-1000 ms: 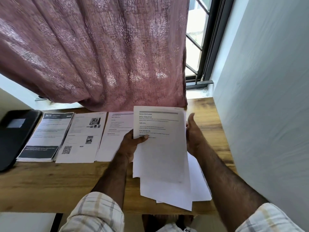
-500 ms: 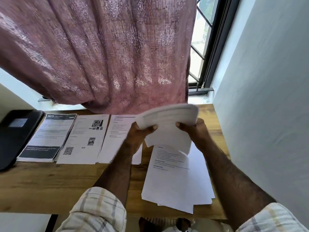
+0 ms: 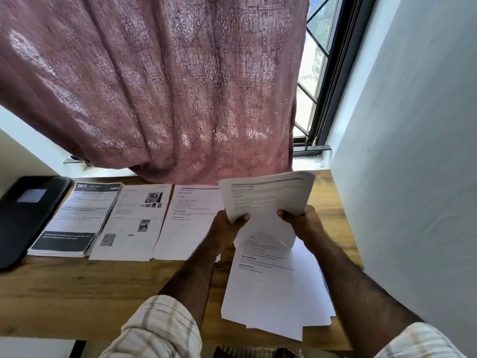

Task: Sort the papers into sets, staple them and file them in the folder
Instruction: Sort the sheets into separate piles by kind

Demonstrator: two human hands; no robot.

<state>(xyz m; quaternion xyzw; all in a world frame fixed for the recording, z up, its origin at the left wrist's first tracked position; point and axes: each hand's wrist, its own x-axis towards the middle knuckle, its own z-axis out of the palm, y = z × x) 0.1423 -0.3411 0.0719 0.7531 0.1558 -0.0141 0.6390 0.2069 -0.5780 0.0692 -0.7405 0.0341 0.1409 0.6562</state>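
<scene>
Both the left hand and right hand are gripping a printed sheet. They are holding it above a loose paper stack on the wooden desk.

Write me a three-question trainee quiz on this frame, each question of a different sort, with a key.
1. True or false: both hands grip the lifted sheets, the left hand at their left edge and the right hand at their right.
2. How many sorted piles lie in a row between the black folder and the left hand?
A. one
B. three
C. five
3. Fill the blank: the loose stack under the hands lies on the wooden ____.

Key: 1 true; 2 B: the pile with the dark header, the pile with the QR code, the text-only pile; 3 table.
</scene>
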